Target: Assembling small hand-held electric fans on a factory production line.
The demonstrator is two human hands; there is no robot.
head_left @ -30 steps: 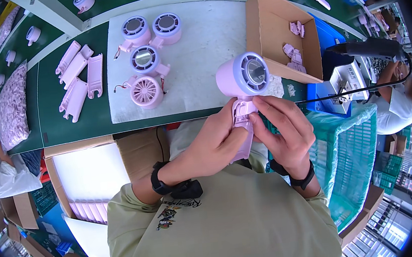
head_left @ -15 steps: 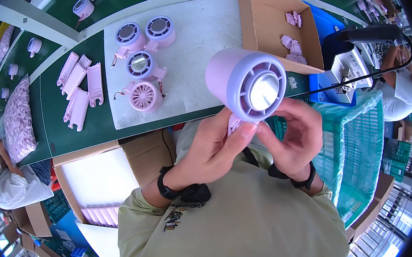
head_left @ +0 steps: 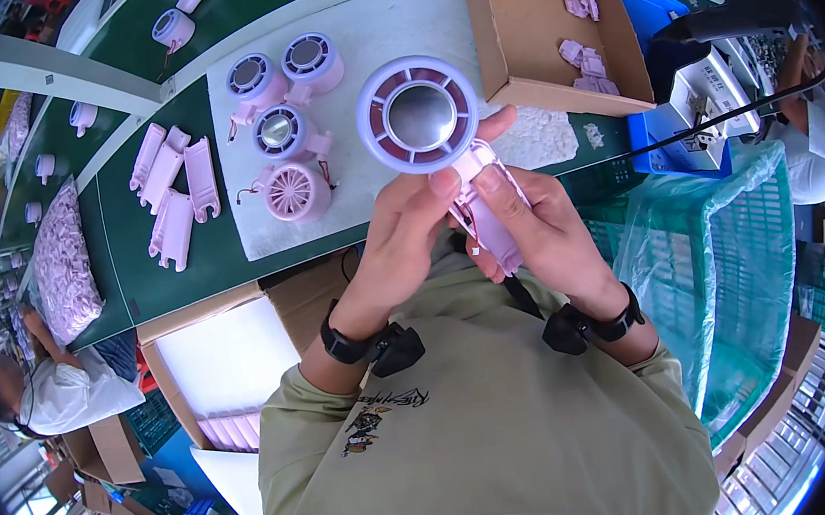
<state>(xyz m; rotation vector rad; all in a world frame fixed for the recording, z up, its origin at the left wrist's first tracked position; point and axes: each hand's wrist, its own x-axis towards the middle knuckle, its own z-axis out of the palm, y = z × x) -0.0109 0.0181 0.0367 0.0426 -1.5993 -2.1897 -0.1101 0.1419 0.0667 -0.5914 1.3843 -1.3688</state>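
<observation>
Both hands hold a pink handheld fan above the front edge of the bench. Its round fan head (head_left: 418, 116) faces up, with a mauve ring, spokes and a shiny silver centre. My left hand (head_left: 399, 229) grips the neck just under the head, thumb on top. My right hand (head_left: 555, 227) is closed around the open handle (head_left: 498, 233), its thumb pressing near the neck. Thin wires with a small white connector hang beside the handle. On the pale mat to the left are several similar fan heads (head_left: 297, 191), some with wires sticking out.
Pink handle shells (head_left: 171, 230) lie on the green bench at left, near a bag of pink parts (head_left: 67, 269). A cardboard box (head_left: 541, 93) with small pink pieces stands back right, beside blue bins (head_left: 684, 164). A lined green crate (head_left: 716, 276) is at right; a co-worker (head_left: 69, 384) sits left.
The fan head has moved left and turned to face up. My right hand has come onto the handle, which now shows, with its wires, below the head.
</observation>
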